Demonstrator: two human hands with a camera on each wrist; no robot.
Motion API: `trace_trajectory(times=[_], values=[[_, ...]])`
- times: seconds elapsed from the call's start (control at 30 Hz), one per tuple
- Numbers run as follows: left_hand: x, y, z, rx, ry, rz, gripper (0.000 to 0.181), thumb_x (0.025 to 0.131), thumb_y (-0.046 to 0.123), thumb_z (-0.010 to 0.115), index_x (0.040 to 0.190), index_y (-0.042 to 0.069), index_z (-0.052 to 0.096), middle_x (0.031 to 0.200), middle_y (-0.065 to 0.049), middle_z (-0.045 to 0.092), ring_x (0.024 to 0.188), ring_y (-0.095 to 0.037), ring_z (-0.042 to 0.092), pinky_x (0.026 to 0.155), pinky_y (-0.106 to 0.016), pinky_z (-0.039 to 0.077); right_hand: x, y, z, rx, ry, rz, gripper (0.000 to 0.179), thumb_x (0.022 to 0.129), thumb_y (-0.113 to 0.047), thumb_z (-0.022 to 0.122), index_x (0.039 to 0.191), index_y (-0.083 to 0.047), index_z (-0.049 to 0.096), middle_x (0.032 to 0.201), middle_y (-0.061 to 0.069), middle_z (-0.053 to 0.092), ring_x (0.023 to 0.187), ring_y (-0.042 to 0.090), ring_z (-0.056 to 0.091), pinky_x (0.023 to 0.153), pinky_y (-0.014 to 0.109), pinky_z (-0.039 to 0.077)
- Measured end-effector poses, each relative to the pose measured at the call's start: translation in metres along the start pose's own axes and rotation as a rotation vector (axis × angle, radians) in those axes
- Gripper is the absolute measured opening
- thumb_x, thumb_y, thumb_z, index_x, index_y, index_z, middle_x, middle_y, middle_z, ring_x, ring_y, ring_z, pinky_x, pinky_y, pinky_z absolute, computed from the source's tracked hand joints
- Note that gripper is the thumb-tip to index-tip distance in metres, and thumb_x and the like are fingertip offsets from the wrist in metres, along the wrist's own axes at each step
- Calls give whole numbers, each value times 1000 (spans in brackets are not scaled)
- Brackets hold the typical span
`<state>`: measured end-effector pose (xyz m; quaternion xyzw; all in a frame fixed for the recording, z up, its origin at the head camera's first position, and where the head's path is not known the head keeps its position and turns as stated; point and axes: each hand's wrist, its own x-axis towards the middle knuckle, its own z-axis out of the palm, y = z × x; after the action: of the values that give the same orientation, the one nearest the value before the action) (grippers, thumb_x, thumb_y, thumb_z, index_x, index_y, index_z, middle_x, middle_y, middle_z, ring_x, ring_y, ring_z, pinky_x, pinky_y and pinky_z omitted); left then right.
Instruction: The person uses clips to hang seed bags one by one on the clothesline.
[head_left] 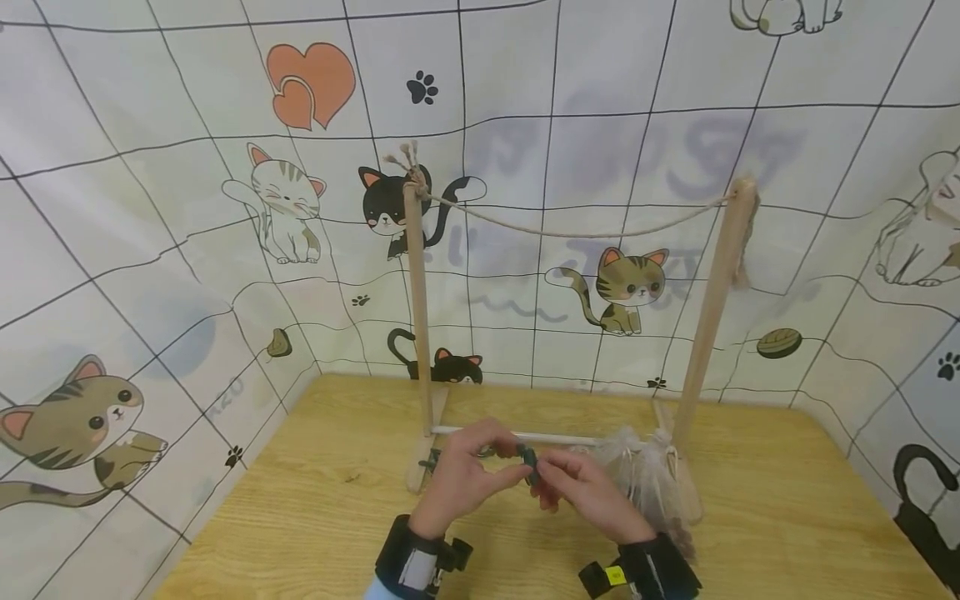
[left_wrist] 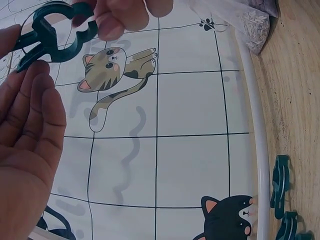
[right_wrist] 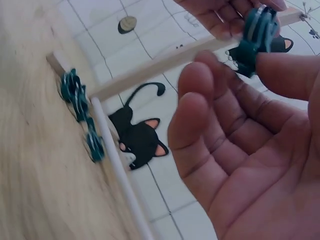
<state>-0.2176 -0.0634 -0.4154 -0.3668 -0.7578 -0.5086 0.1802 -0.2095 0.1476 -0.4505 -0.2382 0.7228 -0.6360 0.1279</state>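
Between my two hands is a dark green plastic clothespin [left_wrist: 75,49], raised above the table; the head view shows it small and partly covered by fingers. My left hand [head_left: 460,479] pinches its handle ends between thumb and fingers, seen best in the left wrist view. From the opposite side, my right hand [head_left: 585,492] holds its rounded clamping end with thumb and finger. In the right wrist view the same clothespin [right_wrist: 256,42] stands at the right thumb, with the other right fingers [right_wrist: 192,117] bent toward the palm.
Several more green clothespins [right_wrist: 77,95] lie on the wooden table [head_left: 300,517] by the frame's left foot. A wooden frame [head_left: 417,308] with a slack rope [head_left: 562,234] and a low white rod [left_wrist: 260,150] stands behind my hands. A clear plastic bag [head_left: 645,475] sits at right.
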Motion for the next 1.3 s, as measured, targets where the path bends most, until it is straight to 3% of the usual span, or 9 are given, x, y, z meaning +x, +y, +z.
trace_trajectory(times=[0.1,0.2,0.37,0.43,0.53,0.73,0.93,1.2,1.3], values=[[0,-1,-1,-18,22,2,14,76,21,74,87,15,68,83,0,66,76,-14,60,67,-34,51,-2,-4,-5,-99,119,45,38,96,-37,45,107,-3,59,90,18,59,69,22,56,64,37,50],[0,-4,-2,-50,47,18,11,75,17,74,84,13,69,81,-3,67,75,-13,61,65,-38,52,-7,-6,-13,-236,313,46,34,92,-40,52,104,-9,62,89,11,63,70,20,59,61,34,50],[0,-5,-5,-86,70,64,7,77,18,72,82,14,69,81,-1,66,75,-8,61,64,-33,52,-15,0,-31,-536,625,-84,22,90,-33,58,105,-17,64,88,-2,65,73,10,58,63,27,48],[1,-3,-7,-95,74,75,6,78,17,71,82,14,69,81,-1,66,74,-8,61,63,-32,51,-18,4,-39,-632,718,-104,22,90,-28,59,107,-15,64,91,-1,65,76,9,56,66,27,48],[2,-1,-9,-102,80,90,6,77,14,72,82,12,68,80,-2,66,73,-10,61,61,-30,51,-21,9,-48,-707,803,-46,25,89,-24,60,109,-10,62,96,4,63,77,13,56,63,28,47],[5,18,-16,-110,88,89,9,74,3,72,79,7,67,78,-9,66,68,-18,60,58,-28,50,-26,12,-56,-807,795,139,44,88,-26,59,120,4,54,105,24,57,78,28,60,59,37,48],[7,28,-20,-99,94,102,9,73,1,72,78,6,66,77,-9,65,69,-16,61,60,-27,50,-26,21,-57,-810,724,220,54,91,-35,54,126,6,49,116,30,56,99,42,57,79,52,47],[2,-1,-13,-95,104,92,7,76,10,72,80,11,66,80,-5,66,73,-10,61,61,-28,52,-15,27,-44,-794,746,70,26,86,-19,62,109,-7,61,101,12,65,78,22,60,62,35,47],[1,-5,-13,-92,106,94,6,78,15,72,81,14,67,80,-2,66,73,-8,61,62,-29,52,-10,26,-39,-798,725,36,25,83,-13,62,107,-7,61,94,8,66,77,17,58,61,30,46]])
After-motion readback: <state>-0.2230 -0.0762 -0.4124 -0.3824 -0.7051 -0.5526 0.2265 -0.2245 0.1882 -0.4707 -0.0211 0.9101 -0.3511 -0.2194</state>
